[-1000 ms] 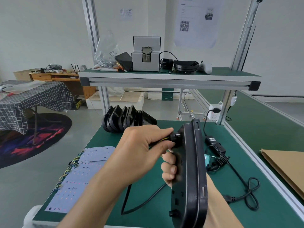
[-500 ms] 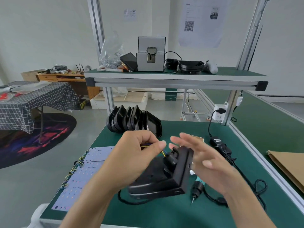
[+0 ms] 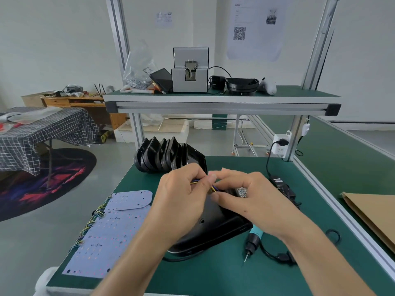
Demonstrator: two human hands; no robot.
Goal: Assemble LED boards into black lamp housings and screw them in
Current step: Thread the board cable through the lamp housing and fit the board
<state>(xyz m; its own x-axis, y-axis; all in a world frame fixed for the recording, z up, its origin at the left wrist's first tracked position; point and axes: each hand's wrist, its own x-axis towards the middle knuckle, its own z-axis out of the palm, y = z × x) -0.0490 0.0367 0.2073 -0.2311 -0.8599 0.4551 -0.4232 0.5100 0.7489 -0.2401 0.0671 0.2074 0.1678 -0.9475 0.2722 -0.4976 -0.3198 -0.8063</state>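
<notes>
Workshop surroundings beyond the green bench

On the upper shelf (image 3: 299, 95) stand a grey metal machine (image 3: 190, 70), a clear plastic bag (image 3: 139, 67) to its left and a black plug adapter (image 3: 217, 82) to its right. Far left, a checkered tablecloth (image 3: 42, 131) covers a table above a dark round rug (image 3: 42, 180). Brown cardboard (image 3: 372, 212) lies right.

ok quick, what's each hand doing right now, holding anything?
Left hand: fingers pinch the yellow and blue wires above the black housing.
Right hand: fingers curled, pinching the same wires.
</notes>
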